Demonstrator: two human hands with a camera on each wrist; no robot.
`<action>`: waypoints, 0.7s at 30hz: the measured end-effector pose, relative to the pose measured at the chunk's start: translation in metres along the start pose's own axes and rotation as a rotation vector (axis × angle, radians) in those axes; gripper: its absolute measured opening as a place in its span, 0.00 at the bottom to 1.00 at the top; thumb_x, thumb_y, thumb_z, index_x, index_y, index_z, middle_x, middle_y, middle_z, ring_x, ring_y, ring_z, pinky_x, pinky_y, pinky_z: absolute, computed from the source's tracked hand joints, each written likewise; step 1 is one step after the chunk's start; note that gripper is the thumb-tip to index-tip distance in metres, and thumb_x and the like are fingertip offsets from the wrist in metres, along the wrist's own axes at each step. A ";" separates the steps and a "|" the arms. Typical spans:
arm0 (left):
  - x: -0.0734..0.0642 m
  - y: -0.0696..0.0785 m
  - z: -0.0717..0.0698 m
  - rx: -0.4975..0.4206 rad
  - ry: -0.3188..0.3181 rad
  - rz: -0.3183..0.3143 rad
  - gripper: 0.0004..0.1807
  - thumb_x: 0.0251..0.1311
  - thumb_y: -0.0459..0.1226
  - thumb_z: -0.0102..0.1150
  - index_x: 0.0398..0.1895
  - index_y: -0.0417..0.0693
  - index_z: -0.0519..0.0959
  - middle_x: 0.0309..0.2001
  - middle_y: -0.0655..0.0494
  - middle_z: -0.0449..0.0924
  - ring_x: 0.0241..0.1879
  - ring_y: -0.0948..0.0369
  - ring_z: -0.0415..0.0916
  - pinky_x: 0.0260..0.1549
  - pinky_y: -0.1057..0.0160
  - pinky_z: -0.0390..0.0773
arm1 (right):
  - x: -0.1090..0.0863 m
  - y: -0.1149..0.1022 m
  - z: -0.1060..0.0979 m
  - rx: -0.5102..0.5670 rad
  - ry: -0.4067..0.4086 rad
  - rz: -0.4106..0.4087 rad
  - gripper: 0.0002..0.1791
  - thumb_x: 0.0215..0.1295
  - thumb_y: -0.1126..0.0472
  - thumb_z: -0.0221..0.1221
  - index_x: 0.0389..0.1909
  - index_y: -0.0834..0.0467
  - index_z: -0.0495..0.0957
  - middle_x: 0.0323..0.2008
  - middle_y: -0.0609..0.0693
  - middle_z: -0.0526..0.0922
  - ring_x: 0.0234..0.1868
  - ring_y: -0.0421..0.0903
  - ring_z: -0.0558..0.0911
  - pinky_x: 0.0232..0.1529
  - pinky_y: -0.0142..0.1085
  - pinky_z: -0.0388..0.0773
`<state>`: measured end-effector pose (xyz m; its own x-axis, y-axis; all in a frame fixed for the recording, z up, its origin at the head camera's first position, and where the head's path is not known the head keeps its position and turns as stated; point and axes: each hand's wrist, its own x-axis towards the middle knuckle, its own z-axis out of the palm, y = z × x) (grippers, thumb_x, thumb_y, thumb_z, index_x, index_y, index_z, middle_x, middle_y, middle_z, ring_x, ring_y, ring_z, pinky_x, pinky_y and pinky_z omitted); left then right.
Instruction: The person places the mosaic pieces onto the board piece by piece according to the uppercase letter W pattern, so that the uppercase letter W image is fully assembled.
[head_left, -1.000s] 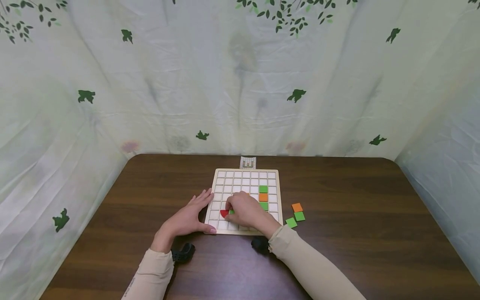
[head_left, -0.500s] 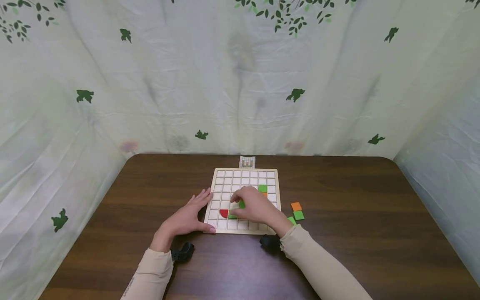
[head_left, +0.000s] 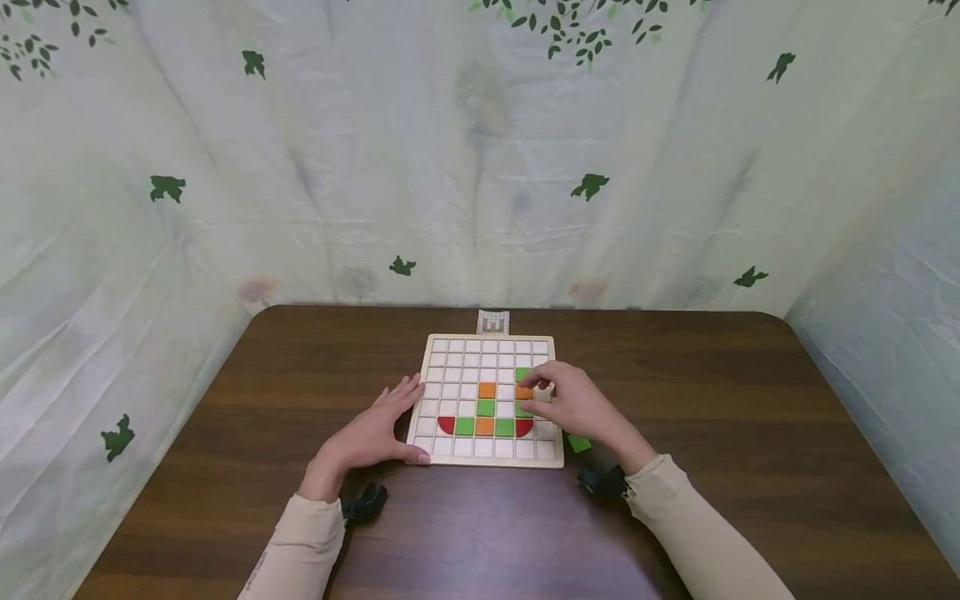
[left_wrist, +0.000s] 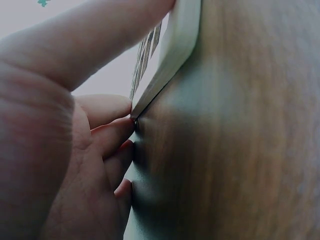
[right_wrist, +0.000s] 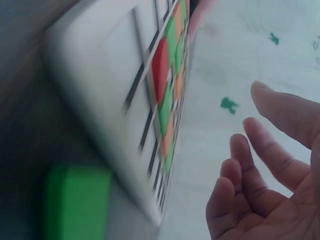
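A white gridded board (head_left: 480, 464) with a pale rim lies on the table. Colored pieces in its cells form a U-like shape: a red quarter-round piece (head_left: 446, 425) at the lower left, another red piece (head_left: 524, 428) at the lower right, and green tiles (head_left: 465, 426) and orange tiles (head_left: 487, 390) among them. My left hand (head_left: 372, 435) rests against the board's left edge, thumb at the near corner and fingers spread. Over the right column hovers my right hand (head_left: 577, 407), thumb and fingers apart; the right wrist view shows nothing between them.
Just right of the board lies a loose green tile (head_left: 579, 443); the right hand and forearm hide the area beside it. A small printed card (head_left: 492, 322) sits behind the board's far edge. A patterned curtain (head_left: 480, 167) stands behind the brown table (head_left: 720, 433).
My right hand has moved right across the board, from near the left red piece to the right column, uncovering the middle tiles. My left hand stays at the board's left edge.
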<state>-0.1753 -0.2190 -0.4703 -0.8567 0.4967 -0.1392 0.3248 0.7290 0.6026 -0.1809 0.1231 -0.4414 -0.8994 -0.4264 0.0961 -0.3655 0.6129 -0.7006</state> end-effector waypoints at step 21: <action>0.000 -0.001 0.001 -0.003 0.003 0.005 0.65 0.44 0.58 0.77 0.80 0.40 0.52 0.81 0.48 0.43 0.79 0.48 0.38 0.76 0.43 0.41 | -0.060 0.047 -0.027 -0.051 0.033 0.004 0.17 0.59 0.58 0.72 0.48 0.57 0.84 0.42 0.48 0.82 0.36 0.46 0.77 0.36 0.35 0.76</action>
<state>-0.1753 -0.2197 -0.4717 -0.8563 0.4988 -0.1342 0.3276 0.7253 0.6055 -0.1508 0.1960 -0.4611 -0.9081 -0.4022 0.1168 -0.3725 0.6482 -0.6642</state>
